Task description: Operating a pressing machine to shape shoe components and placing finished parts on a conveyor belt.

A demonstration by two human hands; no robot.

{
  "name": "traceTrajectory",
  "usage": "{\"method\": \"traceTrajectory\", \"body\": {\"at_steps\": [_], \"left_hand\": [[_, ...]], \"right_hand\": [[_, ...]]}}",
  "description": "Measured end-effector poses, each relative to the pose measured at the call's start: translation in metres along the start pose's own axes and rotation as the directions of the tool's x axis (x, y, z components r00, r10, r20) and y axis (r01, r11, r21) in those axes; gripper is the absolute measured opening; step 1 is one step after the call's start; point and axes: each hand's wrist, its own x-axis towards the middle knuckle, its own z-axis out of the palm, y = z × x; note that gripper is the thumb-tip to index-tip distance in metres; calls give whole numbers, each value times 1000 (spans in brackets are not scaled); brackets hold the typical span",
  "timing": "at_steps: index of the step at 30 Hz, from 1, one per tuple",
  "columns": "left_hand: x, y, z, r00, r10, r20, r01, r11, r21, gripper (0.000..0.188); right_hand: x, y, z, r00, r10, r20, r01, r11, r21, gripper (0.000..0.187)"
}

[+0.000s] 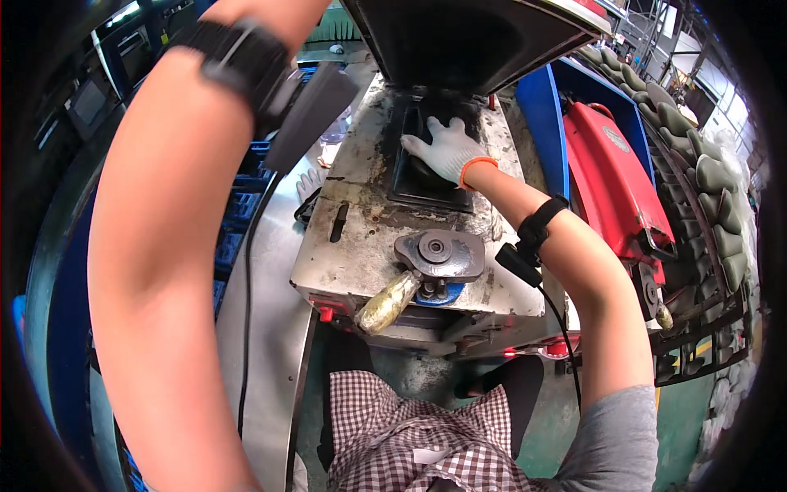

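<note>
My right hand (pixel 447 149), in a white glove with an orange cuff, lies on a black rectangular plate or tray (pixel 422 195) with its fingers spread. The plate rests on a stained metal machine bed (pixel 344 254). Above it tilts a raised dark panel (pixel 447 41) with a light edge. My left arm (pixel 164 287) reaches up past the top edge, so its hand is out of sight. Nearer to me, a metal clamp head (pixel 438 254) carries a lever handle (pixel 388 303) wrapped in yellowish tape.
At the right stands a red machine cover (pixel 607 180) beside a blue panel (pixel 545 123). Beyond is a rack with several dark green rounded pads (pixel 713 176). A metal side table (pixel 266 328) and a loose white glove (pixel 310 184) are at the left. Black cables hang from both wrists.
</note>
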Motion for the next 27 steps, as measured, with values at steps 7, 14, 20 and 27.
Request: {"method": "traceTrajectory", "body": {"at_steps": [7,14,20,27], "left_hand": [[50,13,6,947,-34,320,-13,989,145,44],[-2,50,13,911,98,402,-165,977,135,29],[-74,90,39,748,-161,644,344,924,-169,54],[-157,123,94,673,-124,729,325,935,-141,50]], "right_hand": [[-41,26,-4,965,-250,85,244,967,72,86],[-90,32,-15,947,-297,-121,299,954,-6,66],[-251,36,-11,921,-326,-212,370,571,733,28],[-280,-4,92,786,-495,370,-498,-151,854,55]]}}
